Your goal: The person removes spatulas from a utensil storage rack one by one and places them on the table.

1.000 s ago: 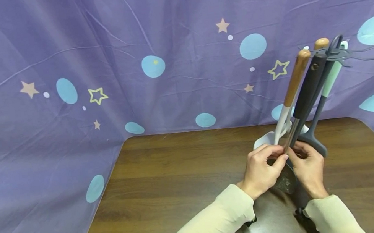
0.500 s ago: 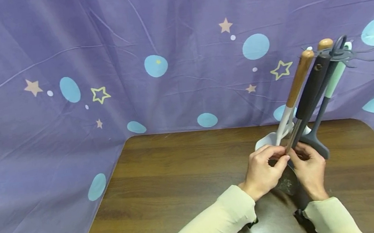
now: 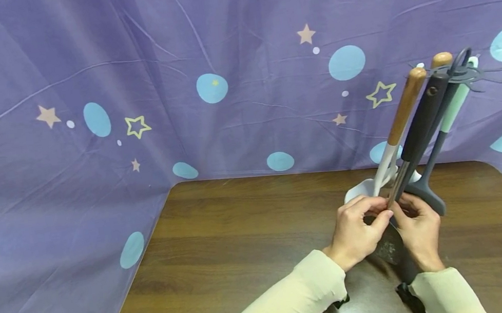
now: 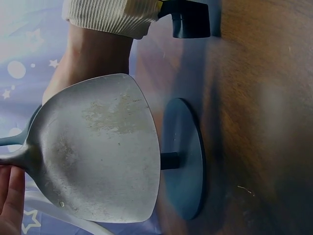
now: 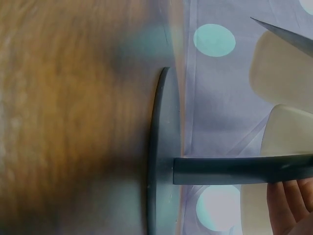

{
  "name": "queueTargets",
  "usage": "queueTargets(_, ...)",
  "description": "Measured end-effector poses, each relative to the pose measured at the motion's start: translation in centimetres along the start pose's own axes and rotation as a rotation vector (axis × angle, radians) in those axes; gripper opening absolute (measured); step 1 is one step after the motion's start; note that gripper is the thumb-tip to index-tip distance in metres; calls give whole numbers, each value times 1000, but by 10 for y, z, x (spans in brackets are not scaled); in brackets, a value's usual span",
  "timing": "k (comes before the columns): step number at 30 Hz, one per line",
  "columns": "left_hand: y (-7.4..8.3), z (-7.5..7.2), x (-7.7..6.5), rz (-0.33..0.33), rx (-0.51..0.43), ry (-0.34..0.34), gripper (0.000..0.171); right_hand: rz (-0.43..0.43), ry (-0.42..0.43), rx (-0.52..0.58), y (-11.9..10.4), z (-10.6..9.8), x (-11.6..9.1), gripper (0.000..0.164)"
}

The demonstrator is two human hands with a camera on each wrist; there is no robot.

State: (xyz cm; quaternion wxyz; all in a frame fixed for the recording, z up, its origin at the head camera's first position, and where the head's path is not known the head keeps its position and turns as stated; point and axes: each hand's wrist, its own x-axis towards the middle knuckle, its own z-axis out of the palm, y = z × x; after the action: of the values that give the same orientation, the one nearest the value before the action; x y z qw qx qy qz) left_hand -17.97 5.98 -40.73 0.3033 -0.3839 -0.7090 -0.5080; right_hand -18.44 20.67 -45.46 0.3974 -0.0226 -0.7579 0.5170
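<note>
A metal wok spatula [image 4: 98, 152] with a black handle [image 3: 423, 111] hangs blade down in front of a dark utensil stand [image 5: 230, 170]. My left hand [image 3: 356, 227] pinches its thin metal shaft between thumb and fingers. Right beside it, my right hand [image 3: 420, 235] grips the stand's post from the right. The spatula's worn blade shows below the hands in the head view and fills much of the left wrist view. Hooks [image 3: 460, 75] spread from the stand's top, just behind the black handle's end. The stand's round base [image 4: 188, 196] rests on the table.
Around the post hang a wooden-handled white utensil [image 3: 401, 108], a second wooden handle [image 3: 441, 59] behind, and a grey turner with a mint handle [image 3: 456, 102]. Pale utensil heads [image 5: 288, 142] show in the right wrist view. A purple patterned cloth [image 3: 244, 100] backs the wooden table [image 3: 241, 230].
The whole scene shifts slightly rightward in the head view. Both hands keep their holds on the spatula shaft and the post.
</note>
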Motion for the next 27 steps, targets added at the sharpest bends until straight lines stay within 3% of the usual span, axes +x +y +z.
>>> queueTargets(4,1,-1,1,3,2,-11,12,-6,3,36,-13,-1,-1,18)
queueTargets(11,1,-1,3,-5,29,-23,11,-3,1,-7,10,0,0,18)
queueTargets(19,6,-2,3,-20,69,-3,11,7,-1,-5,13,1,0,17)
queueTargets(27,10,1,2,-31,145,38,12,9,-4,14,-11,-1,-1,16)
